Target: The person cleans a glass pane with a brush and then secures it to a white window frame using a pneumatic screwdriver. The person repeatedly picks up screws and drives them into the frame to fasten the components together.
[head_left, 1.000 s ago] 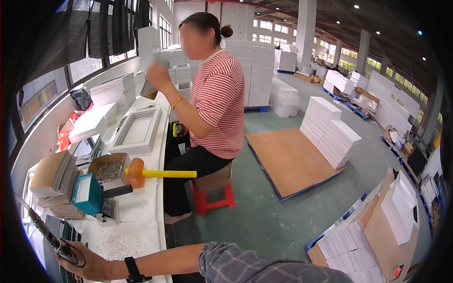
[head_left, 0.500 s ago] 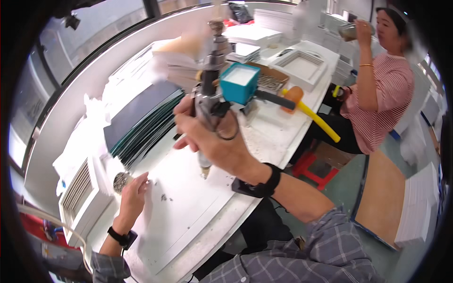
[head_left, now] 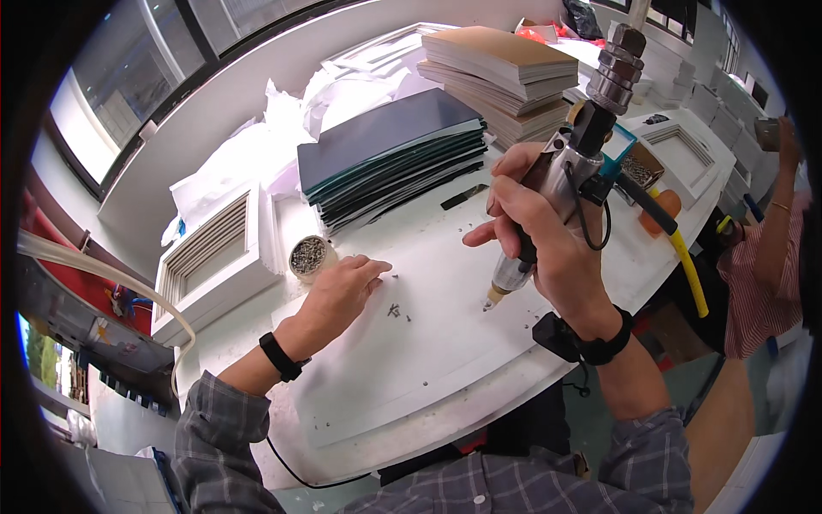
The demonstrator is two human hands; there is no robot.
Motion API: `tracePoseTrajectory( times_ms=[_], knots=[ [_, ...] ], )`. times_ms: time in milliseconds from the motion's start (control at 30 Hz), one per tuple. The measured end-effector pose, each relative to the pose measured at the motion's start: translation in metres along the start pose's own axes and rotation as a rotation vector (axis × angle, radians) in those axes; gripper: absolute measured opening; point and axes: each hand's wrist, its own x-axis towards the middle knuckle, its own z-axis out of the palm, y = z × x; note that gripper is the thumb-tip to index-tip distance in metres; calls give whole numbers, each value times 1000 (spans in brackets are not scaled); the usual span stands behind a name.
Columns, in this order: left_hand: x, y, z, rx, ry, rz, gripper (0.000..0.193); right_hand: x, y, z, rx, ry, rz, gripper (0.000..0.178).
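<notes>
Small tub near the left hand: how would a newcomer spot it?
On the white worktable, find the left hand. Beside it stands a small pale tub. Its round mouth, full of metal pieces, sets it apart from the square-cornered white frames on its left.

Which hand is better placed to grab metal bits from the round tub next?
Probably the left hand: it's close beside the round tub and holds no tool, while the right hand grips the silver tool farther away.
</notes>
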Motion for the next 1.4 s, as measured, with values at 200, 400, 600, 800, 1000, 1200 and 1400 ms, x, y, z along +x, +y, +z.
tracePoseTrajectory(
  times_ms=[200,400,600,800,1000,1200,1400],
  knots=[
    [11,-5,16,43,-28,15,18,5,3,1,1,-8,-2,18],
    [15,-4,21,181,-61,77,12,11,5,-1,-8,-25,-9,20],
    [21,-8,27,220,-62,38,14,29,2,4,-13,-82,-37,25],
    [-6,-6,-1,-538,-32,-281,12,52,5,30,142,-112,-3,26],
    [-52,-25,11,-1193,42,-495,15,60,40,70,279,-119,-5,23],
    [-57,-27,14,-1497,71,-496,21,61,61,90,332,-71,53,19],
    [-64,-29,12,-1532,71,-448,19,62,71,98,328,-75,66,18]
  ],
)
